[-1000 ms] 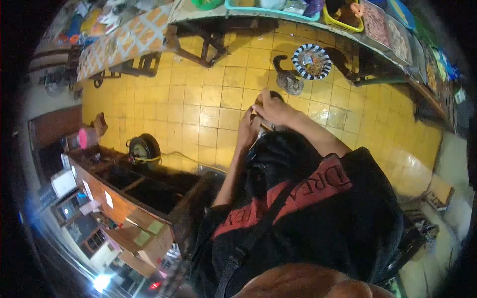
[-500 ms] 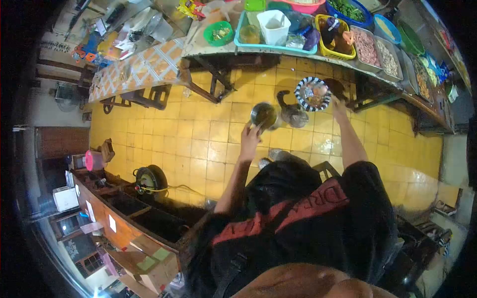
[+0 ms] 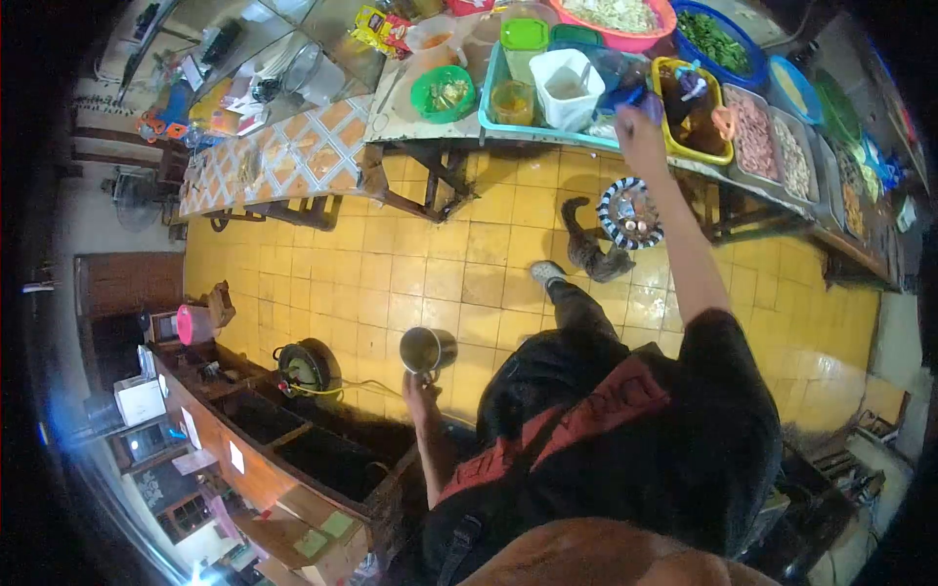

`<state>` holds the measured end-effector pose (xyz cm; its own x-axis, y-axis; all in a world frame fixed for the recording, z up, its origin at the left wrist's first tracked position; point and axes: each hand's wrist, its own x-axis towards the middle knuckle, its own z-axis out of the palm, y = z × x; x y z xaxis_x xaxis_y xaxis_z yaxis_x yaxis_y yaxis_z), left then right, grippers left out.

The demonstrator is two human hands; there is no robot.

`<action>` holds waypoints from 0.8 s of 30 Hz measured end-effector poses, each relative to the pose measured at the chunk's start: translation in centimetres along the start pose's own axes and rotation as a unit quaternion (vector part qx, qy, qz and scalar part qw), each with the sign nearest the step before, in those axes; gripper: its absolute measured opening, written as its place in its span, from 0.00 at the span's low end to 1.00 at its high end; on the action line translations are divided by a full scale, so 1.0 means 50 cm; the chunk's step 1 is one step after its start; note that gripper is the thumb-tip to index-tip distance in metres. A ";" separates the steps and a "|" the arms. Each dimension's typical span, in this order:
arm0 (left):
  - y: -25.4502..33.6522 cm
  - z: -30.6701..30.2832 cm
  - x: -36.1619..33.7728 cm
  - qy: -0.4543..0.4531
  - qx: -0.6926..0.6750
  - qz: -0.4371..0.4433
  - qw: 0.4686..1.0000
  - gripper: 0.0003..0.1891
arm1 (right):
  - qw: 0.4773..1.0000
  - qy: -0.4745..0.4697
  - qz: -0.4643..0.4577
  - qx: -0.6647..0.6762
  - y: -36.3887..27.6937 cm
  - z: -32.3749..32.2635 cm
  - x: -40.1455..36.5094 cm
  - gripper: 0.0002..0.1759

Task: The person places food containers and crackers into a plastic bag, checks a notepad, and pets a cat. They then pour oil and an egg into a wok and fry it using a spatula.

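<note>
My left hand (image 3: 422,391) is down at my left side, gripping a shiny metal cup (image 3: 427,350) that is held above the yellow tiled floor. My right arm is stretched far forward. My right hand (image 3: 640,125) is over the edge of a teal tray (image 3: 489,93) on the food table, beside a white tub (image 3: 569,88) and a purple bag (image 3: 625,90). Its fingers are hidden behind the back of the hand. A grey cat (image 3: 592,254) stands on the floor below that arm, next to a striped bowl (image 3: 630,213).
The long table holds a green bowl (image 3: 443,93), a yellow basket (image 3: 696,112) and metal trays of food (image 3: 772,142). A tiled-top table (image 3: 283,156) stands at the left. A wooden counter (image 3: 254,430) and a round black appliance (image 3: 303,366) are near my left side.
My left hand has dropped from in front of me to my left side, still with the metal cup. My right hand has risen from near the striped bowl to the teal tray.
</note>
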<state>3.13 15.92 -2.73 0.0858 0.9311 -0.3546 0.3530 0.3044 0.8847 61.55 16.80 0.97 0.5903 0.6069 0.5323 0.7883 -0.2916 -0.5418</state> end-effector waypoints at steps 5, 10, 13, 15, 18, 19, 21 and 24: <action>0.058 0.076 0.116 0.003 -0.070 -0.003 0.998 0.21 | 0.938 -0.192 -0.086 -0.274 0.004 0.091 0.229 0.12; 0.249 0.222 0.166 -0.023 0.047 0.047 0.998 0.15 | 0.886 -0.273 -0.085 -0.364 0.019 0.142 0.278 0.10; 0.318 0.291 0.193 -0.029 -0.128 -0.087 0.988 0.16 | 0.903 -0.372 -0.103 -0.188 -0.010 0.097 0.294 0.10; 0.356 0.325 0.203 -0.062 -0.114 -0.075 0.989 0.20 | 0.906 -0.405 -0.074 -0.099 0.010 0.100 0.289 0.11; 0.389 0.355 0.224 -0.124 -0.047 -0.053 0.990 0.21 | 0.920 -0.388 -0.035 0.039 0.035 0.093 0.291 0.12; 0.380 0.361 0.233 -0.144 -0.071 -0.040 0.986 0.24 | 0.934 -0.346 -0.018 0.086 0.043 0.086 0.292 0.13; 0.394 0.382 0.249 -0.169 -0.044 -0.020 0.984 0.25 | 0.942 -0.319 0.026 0.098 0.056 0.063 0.304 0.13; 0.417 0.420 0.270 -0.185 0.013 0.010 0.983 0.26 | 0.957 -0.264 0.081 0.086 0.073 0.029 0.317 0.15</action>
<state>31.23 30.59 4.57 0.4237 0.7991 -0.4265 0.3716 0.2760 0.8864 73.52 26.43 6.52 0.4966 0.8663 0.0538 0.6265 -0.3148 -0.7130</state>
